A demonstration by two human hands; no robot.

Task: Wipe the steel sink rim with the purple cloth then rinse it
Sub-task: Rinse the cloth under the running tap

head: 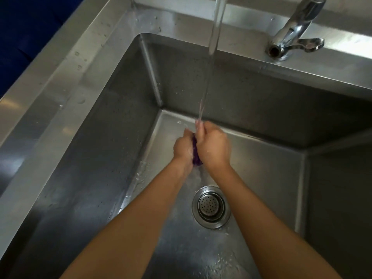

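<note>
1. I am on the rinse step. My left hand (184,147) and right hand (213,147) press together low in the sink (251,93), over its floor.
2. The cloth (195,156) is bunched between my palms. Both sets of fingers curl tight round it, and only a purple strip shows.
3. The stream (213,37) lands on my right fingertips, just above the cloth.
4. The rim (60,81) carries droplets, so I judge the wiping done.
5. Next, I think, I should knead and wring the cloth under the stream, above the drain (211,206).
</note>
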